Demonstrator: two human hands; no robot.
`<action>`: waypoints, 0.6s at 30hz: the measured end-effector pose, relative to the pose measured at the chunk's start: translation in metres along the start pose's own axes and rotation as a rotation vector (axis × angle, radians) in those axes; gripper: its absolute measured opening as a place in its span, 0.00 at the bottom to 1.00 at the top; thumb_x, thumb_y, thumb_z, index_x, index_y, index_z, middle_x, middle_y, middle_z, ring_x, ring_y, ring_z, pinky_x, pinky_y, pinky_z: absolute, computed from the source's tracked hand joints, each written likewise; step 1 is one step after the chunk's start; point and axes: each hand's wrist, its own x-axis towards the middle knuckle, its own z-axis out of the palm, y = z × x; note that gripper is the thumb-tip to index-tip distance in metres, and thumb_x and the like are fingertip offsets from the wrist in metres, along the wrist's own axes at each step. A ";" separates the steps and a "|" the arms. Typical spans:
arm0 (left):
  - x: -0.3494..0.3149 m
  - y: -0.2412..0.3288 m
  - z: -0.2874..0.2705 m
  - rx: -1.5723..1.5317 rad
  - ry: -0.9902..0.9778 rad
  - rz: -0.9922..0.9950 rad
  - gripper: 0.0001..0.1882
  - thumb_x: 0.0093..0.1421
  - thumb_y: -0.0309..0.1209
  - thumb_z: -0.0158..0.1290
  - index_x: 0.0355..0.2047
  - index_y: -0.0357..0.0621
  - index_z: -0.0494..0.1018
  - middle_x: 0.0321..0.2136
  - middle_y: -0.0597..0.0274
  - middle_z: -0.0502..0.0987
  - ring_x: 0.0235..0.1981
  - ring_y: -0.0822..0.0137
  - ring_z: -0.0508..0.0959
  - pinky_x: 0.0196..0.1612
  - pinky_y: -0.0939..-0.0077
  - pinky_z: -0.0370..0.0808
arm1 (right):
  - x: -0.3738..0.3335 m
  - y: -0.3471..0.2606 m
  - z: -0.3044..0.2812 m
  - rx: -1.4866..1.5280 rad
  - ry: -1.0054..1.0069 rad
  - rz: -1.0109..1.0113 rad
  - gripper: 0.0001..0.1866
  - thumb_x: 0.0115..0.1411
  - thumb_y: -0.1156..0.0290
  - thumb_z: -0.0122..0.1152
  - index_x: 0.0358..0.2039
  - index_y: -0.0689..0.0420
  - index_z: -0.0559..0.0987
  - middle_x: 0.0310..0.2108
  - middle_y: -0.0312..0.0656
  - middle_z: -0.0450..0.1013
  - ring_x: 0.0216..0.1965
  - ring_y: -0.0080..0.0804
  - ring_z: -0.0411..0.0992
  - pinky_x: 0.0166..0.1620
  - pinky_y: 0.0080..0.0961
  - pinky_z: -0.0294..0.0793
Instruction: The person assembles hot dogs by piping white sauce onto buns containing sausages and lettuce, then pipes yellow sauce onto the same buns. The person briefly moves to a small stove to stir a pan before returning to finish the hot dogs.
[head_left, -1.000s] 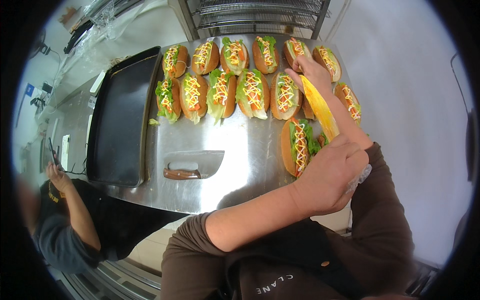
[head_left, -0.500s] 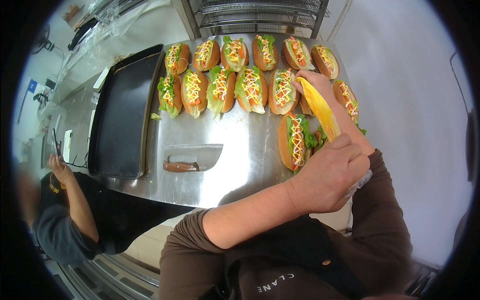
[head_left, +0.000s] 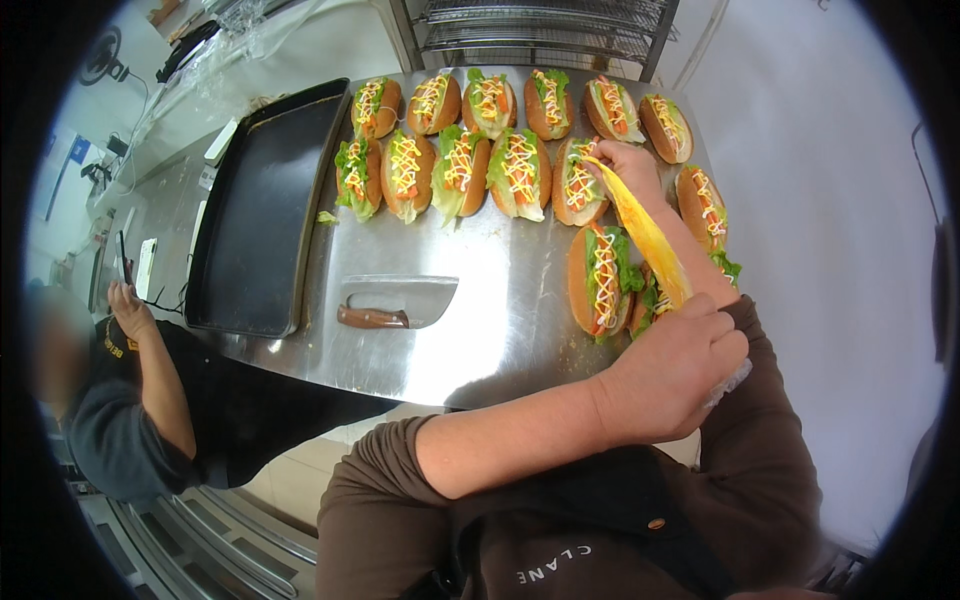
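A piping bag of yellow sauce (head_left: 650, 240) stretches slantwise between my hands. My left hand (head_left: 675, 370) is closed round its upper end, and a crumpled clear end sticks out behind the fist. My right hand (head_left: 630, 175) pinches the narrow end, above a hot dog (head_left: 578, 185) in the second row. That hot dog carries zigzags of white and yellow sauce; the fingers hide part of its right side. Below the bag lie another hot dog with lettuce (head_left: 603, 280) and one partly covered by the bag and my left hand.
Several dressed hot dogs (head_left: 520, 175) stand in rows on the steel table (head_left: 400, 370). A cleaver with a wooden handle (head_left: 400, 305) lies mid-table, left of which is a black baking tray (head_left: 262, 210). Behind stands a wire rack (head_left: 540, 30). At left, another person's hand (head_left: 130, 310) holds a phone.
The view has shifted a little, moving the table rightward in the picture. My left hand sits slightly lower, and the bag looks slimmer and more stretched. Both hands keep their hold.
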 end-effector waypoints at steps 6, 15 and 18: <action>-0.003 0.001 -0.005 0.032 0.045 -0.004 0.09 0.45 0.21 0.52 0.26 0.39 0.62 0.26 0.52 0.65 0.30 0.48 0.66 0.33 0.59 0.65 | 0.001 0.006 0.003 -0.069 -0.102 -0.027 0.08 0.52 0.67 0.64 0.26 0.57 0.76 0.24 0.42 0.72 0.27 0.35 0.71 0.32 0.29 0.68; -0.011 0.009 -0.009 0.123 -0.070 0.039 0.11 0.45 0.25 0.55 0.26 0.40 0.63 0.26 0.54 0.65 0.31 0.52 0.67 0.34 0.63 0.68 | -0.016 -0.010 -0.003 0.209 0.030 0.107 0.10 0.57 0.71 0.64 0.40 0.56 0.79 0.29 0.37 0.77 0.31 0.26 0.73 0.37 0.24 0.71; -0.014 0.013 -0.008 0.129 -0.105 0.054 0.12 0.45 0.25 0.55 0.28 0.40 0.65 0.27 0.55 0.65 0.32 0.52 0.68 0.35 0.64 0.69 | -0.019 -0.020 -0.007 0.317 0.022 0.243 0.10 0.60 0.70 0.63 0.41 0.57 0.79 0.27 0.31 0.75 0.28 0.18 0.70 0.33 0.19 0.70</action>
